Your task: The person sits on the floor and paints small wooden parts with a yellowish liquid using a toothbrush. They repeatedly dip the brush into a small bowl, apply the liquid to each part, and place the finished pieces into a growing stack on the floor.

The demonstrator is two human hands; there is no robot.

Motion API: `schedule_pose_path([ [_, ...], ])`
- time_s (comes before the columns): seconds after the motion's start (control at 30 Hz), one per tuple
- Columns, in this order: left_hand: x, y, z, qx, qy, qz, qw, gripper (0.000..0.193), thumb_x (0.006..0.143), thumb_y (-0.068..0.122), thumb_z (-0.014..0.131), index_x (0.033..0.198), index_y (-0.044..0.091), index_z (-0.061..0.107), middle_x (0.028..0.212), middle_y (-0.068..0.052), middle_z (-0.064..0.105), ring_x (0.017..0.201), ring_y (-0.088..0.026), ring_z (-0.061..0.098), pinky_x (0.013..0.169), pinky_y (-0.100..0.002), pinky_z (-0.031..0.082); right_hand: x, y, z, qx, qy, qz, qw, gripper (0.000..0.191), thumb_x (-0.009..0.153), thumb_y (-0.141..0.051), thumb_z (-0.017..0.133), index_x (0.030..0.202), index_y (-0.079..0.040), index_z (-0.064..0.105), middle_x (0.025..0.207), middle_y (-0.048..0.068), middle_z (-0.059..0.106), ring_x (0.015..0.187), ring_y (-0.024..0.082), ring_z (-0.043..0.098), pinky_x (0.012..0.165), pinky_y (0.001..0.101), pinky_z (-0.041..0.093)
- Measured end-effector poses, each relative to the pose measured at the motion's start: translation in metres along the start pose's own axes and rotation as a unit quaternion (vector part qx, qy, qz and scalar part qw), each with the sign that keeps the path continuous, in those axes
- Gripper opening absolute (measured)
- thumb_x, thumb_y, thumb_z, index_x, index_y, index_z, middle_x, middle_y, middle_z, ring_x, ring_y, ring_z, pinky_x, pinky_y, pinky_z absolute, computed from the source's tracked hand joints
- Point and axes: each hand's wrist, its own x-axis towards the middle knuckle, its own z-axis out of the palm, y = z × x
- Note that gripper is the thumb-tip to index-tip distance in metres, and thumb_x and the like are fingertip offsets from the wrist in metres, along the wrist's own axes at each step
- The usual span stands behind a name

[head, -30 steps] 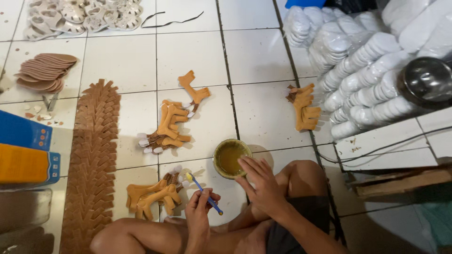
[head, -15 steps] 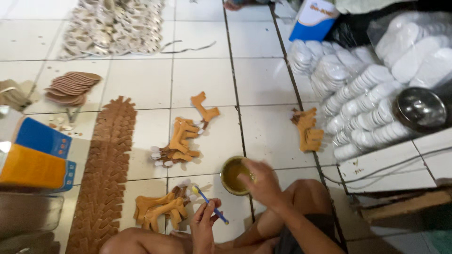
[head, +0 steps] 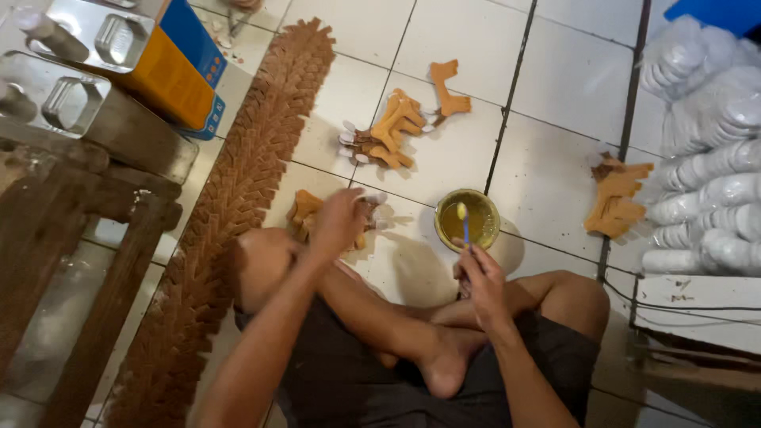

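Seated cross-legged on white floor tiles (head: 444, 166). Right hand (head: 481, 279) pinching a blue-handled brush (head: 464, 224), bristle tip over the round glue tin (head: 467, 219) just ahead of the knees. Left hand (head: 339, 222) reaching down onto a heap of tan cut-out pieces (head: 305, 212), fingers curled; grip unclear. Long row of brown pieces (head: 238, 198) alongside.

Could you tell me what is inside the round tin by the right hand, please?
The tin holds a yellowish liquid, with the brush tip over it, held by the right hand. Its depth and bottom are hidden.
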Motion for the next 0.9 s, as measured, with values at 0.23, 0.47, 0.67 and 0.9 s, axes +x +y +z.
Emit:
schedule_pose_path([
  [0.23,-0.006,-0.009,-0.029,0.326,-0.225,-0.027,0.918,0.037,0.074,0.014,0.073,0.110,0.005,0.068,0.112,-0.012,0.067,0.102,-0.033,0.068,0.081,-0.047,0.056,-0.034,-0.015,0.017,0.027,0.034,0.012,0.999,0.035,0.104,-0.027,0.056,0.128,-0.004,0.067,0.070,0.001,0.057,0.046,0.003,0.036,0.041,0.0205,0.029],
  [0.47,-0.012,0.005,-0.021,0.352,-0.311,-0.044,0.882,0.019,0.098,0.012,0.061,0.116,0.009,0.065,0.113,-0.011,0.070,0.104,-0.030,0.070,0.079,-0.042,0.060,-0.032,-0.010,0.007,0.014,0.041,-0.008,0.999,0.035,0.103,-0.028,0.057,0.126,-0.004,0.067,0.070,0.001,0.059,0.045,0.004,0.039,0.042,0.0214,0.032],
  [0.67,-0.006,0.011,-0.039,0.253,-0.296,0.031,0.920,0.036,0.084,0.002,0.059,0.119,0.008,0.062,0.098,-0.012,0.072,0.097,-0.032,0.068,0.077,-0.050,0.055,-0.048,-0.023,0.001,0.083,0.024,-0.016,0.996,0.039,0.104,-0.032,0.050,0.126,-0.005,0.069,0.071,0.002,0.059,0.047,0.004,0.040,0.044,0.0211,0.033],
  [0.9,-0.009,0.029,-0.040,-0.105,-0.242,-0.119,0.957,0.025,0.079,0.013,0.077,0.101,0.003,0.070,0.086,-0.007,0.072,0.079,-0.016,0.068,0.070,-0.032,0.055,-0.088,-0.053,-0.013,-0.077,0.042,-0.133,0.987,0.029,0.097,-0.009,0.063,0.123,0.002,0.070,0.083,0.004,0.067,0.068,0.008,0.057,0.059,0.0232,0.049],
])
